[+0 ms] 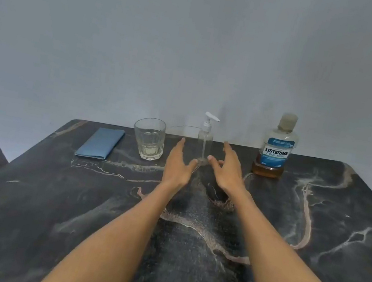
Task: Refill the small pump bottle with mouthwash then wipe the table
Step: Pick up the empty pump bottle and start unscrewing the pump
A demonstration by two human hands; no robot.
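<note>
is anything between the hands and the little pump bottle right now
Nothing visible. The left hand and right hand are open on either side of the pump bottle, with bare table before it. The glass stands to its left and the mouthwash bottle to its right, both clear.

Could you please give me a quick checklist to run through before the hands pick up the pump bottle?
1. Both hands free: left hand and right hand hold nothing: ok.
2. Pump bottle upright, between the hands: ok.
3. Pump bottle looks empty, ready for refill: ok.
4. Mouthwash bottle has liquid, only a low layer: ok.
5. Mouthwash cap seated: ok; how tight: cannot tell.
6. Blue cloth at hand for wiping, left of the glass: ok.
</note>
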